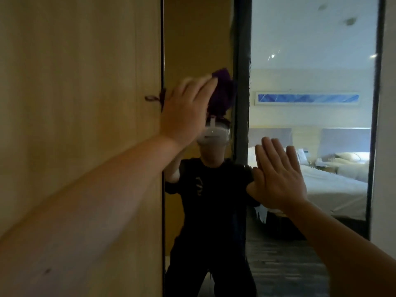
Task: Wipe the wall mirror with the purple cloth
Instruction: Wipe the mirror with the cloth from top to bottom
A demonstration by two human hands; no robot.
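Currently, the wiping step is in hand: my left hand (188,110) presses the purple cloth (222,93) flat against the wall mirror (310,50), close to the mirror's left edge and in its upper half as framed. The fingers (205,84) of that hand lie extended over the bunched cloth, pushing it onto the glass rather than curling round it, so far as the blur allows me to tell; cloth shows past the fingertips and below the palm. My right hand (278,179) is lower and further toward the mirror's middle, fingers straight and together, palm facing the glass and holding nothing; whether it touches the surface or stops just short I cannot tell. A wooden panel (75,103) borders the mirror on its left, and a dark frame (374,125) runs down its right side. Judging by the cloth's position, most of the glass toward the right frame and below remains to be covered. The next move calls for steady flat pressure and sweeping the cloth across from the left edge, with the right hand cleared from its path.
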